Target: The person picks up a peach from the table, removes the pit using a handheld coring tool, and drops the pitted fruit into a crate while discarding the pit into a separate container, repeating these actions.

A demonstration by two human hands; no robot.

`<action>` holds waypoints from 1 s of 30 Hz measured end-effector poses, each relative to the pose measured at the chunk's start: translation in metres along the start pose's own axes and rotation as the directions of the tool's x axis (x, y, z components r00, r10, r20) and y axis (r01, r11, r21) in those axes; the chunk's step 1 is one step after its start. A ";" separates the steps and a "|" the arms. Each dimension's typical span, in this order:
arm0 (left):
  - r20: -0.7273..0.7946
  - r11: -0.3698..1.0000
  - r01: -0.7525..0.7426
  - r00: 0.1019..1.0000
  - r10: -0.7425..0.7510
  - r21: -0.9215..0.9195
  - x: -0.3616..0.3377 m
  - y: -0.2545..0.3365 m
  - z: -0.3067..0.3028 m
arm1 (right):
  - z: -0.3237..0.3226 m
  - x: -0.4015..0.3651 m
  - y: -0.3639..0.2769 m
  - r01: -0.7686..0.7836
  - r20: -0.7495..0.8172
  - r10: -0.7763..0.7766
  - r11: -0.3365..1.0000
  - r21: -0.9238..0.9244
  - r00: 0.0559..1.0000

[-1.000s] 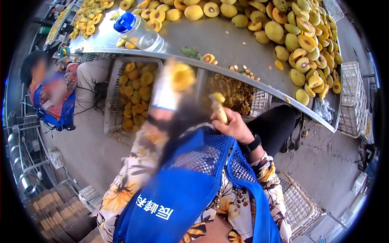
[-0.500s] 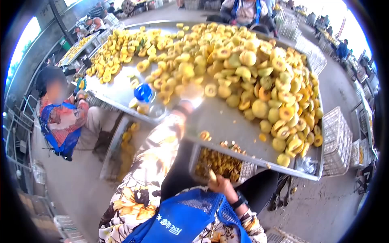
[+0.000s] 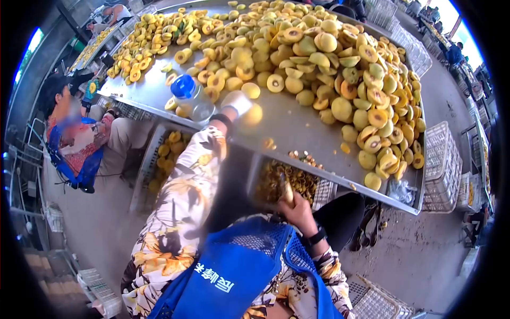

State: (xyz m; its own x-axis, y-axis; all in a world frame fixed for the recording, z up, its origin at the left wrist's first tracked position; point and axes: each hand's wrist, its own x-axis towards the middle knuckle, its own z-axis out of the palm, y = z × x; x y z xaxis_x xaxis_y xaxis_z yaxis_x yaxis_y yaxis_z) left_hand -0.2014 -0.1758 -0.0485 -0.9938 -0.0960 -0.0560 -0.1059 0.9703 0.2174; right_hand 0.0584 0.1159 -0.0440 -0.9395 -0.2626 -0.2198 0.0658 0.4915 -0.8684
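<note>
In a pale glove, my left hand (image 3: 237,103) is over the near side of the metal table, blurred by motion. A blurred yellow peach (image 3: 251,114) is against its fingers and seems gripped. My right hand (image 3: 299,210) is closed round the pale handle of a hand tool (image 3: 288,192), whose dark tip is too blurred to identify. The tool points over a crate of brown-yellow scraps (image 3: 303,186) below the table edge. A large heap of halved and whole yellow peaches (image 3: 319,64) covers the far and right parts of the table.
A clear jar with a blue lid (image 3: 183,86) stands on the metal table (image 3: 297,127) left of my left hand. Another crate of peaches (image 3: 169,154) is below, near a seated person (image 3: 77,143). White plastic crates (image 3: 442,165) stand at the right. A plastic bag (image 3: 402,191) lies at the table corner.
My left hand has drawn back from the heap toward me and left, with a peach at its fingers. My right hand has shifted slightly right and forward with the tool. The view has tilted down.
</note>
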 end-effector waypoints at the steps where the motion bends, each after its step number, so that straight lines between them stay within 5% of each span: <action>1: 0.090 0.999 0.017 0.996 -0.014 -0.034 -0.009 -0.004 -0.006 | 0.000 0.005 0.007 0.039 -0.040 -0.039 0.999 0.001 0.998; 6: 0.178 0.987 -0.077 0.979 0.103 -0.144 -0.055 0.048 -0.025 | -0.013 0.011 -0.013 -0.006 -0.073 0.015 0.992 0.125 0.997; 7: 0.228 0.968 -0.189 0.948 0.224 -0.167 -0.051 0.053 -0.009 | -0.015 0.009 -0.020 -0.013 -0.072 0.025 0.987 0.162 0.997; 10: 0.067 0.923 -0.237 0.971 0.228 0.304 -0.044 0.063 0.046 | -0.016 0.001 -0.029 0.022 -0.081 -0.010 0.989 0.148 0.997; 11: 0.178 0.932 -0.222 0.968 0.176 0.286 -0.042 0.077 0.029 | -0.017 -0.002 -0.027 0.024 -0.083 -0.010 0.987 0.160 0.997; 14: 0.273 0.977 -0.206 0.944 0.184 0.055 -0.041 0.077 0.007 | -0.016 -0.016 -0.016 0.040 -0.134 -0.014 0.980 0.195 0.991; 15: 0.326 0.954 -0.070 0.930 0.168 -0.292 -0.051 0.079 -0.013 | -0.019 -0.020 -0.017 0.056 -0.151 -0.023 0.975 0.215 0.988; 16: 0.323 0.800 -0.006 0.913 0.250 -0.600 -0.058 0.074 -0.014 | -0.022 -0.023 -0.021 0.073 -0.166 -0.033 0.968 0.238 0.986; 17: 0.317 0.552 0.091 0.889 0.330 -0.829 -0.064 0.068 -0.016 | -0.029 -0.022 -0.028 -0.109 -0.063 0.146 0.910 0.400 0.987; 18: 0.302 0.207 0.239 0.880 0.366 -0.949 -0.087 0.071 -0.028 | -0.023 -0.014 -0.017 -0.034 -0.122 0.098 0.896 0.442 0.988; 20: 0.164 -0.257 0.322 0.856 0.491 -0.911 -0.128 0.077 -0.040 | -0.030 -0.007 -0.044 -0.137 -0.002 0.208 0.656 0.743 0.978; 22: 0.031 -0.426 0.259 0.881 0.472 -0.867 -0.166 0.100 -0.045 | -0.025 0.010 -0.053 -0.130 0.081 0.125 0.455 0.881 0.989; 23: -0.005 -0.266 0.104 0.925 0.380 -0.958 -0.176 0.103 -0.033 | -0.020 0.019 -0.053 -0.133 0.072 0.143 0.484 0.865 0.987; 25: -0.016 -0.117 0.022 0.949 0.316 -0.993 -0.204 0.114 -0.034 | -0.012 0.026 -0.062 -0.088 0.051 0.096 0.435 0.896 0.994; 26: -0.009 -0.136 0.037 0.945 0.326 -0.990 -0.213 0.116 -0.034 | -0.009 0.029 -0.066 -0.066 0.039 0.073 0.411 0.909 0.997; 28: -0.031 -0.266 0.067 0.937 0.349 -0.962 -0.222 0.110 -0.027 | 0.005 0.042 -0.050 0.296 -0.295 -0.126 0.697 0.653 0.947; 29: -0.120 0.022 -0.135 0.937 0.329 -0.991 -0.220 0.105 -0.023 | 0.006 0.046 -0.054 0.432 -0.411 -0.248 0.781 0.451 0.877; 30: -0.205 0.310 -0.314 0.919 0.337 -0.897 -0.217 0.099 -0.019 | 0.004 0.041 -0.057 0.411 -0.424 -0.268 0.863 0.293 0.865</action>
State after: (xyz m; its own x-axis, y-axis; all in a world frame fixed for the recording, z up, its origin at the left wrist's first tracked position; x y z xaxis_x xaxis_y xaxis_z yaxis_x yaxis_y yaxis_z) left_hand 0.0035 -0.0628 0.0038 -0.9557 0.1934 0.2220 0.2495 0.1316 0.9594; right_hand 0.0175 0.0742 -0.0050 -0.9729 -0.0062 0.2311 -0.2309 0.0730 -0.9702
